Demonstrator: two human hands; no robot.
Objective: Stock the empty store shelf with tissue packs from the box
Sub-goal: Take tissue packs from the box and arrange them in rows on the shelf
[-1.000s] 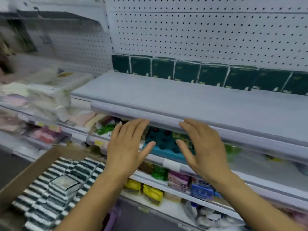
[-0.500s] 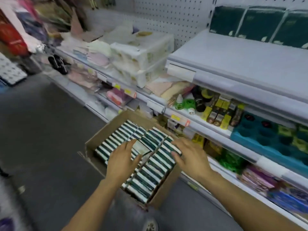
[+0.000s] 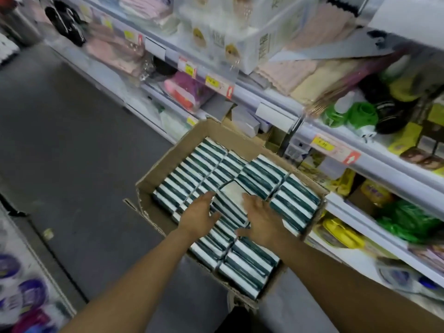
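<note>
Head view: we look down into an open cardboard box (image 3: 168, 164) that sits on the grey aisle floor (image 3: 72, 140) just beside the store shelving, at about 6 o'clock from the centre of the scene. Rows of tissue packs (image 3: 295, 203), dark green with white edges, stand on edge and fill the box from wall to wall. One raised pack (image 3: 229, 203) sits higher than the rest near the middle of the box, its pale top face turned up toward us. Our left hand (image 3: 198, 213) hovers at its 9 o'clock side and our right hand (image 3: 263, 218) at its 3 o'clock side, both palms down, fingers straight and spread apart, thumbs angled inward; whether the fingers actually touch the pack we cannot tell, and neither hand grips anything. Both bare forearms reach in from 6 o'clock. Toward 1 o'clock and 3 o'clock the lower shelves (image 3: 360, 164) carry mixed goods, among them pale folded cloths (image 3: 300, 75), green plastic items (image 3: 355, 114) and yellow packets (image 3: 341, 234), with yellow price tags (image 3: 322, 144) along the shelf rails. At 7 o'clock, blurred purple goods (image 3: 28, 296) line another display.
</note>
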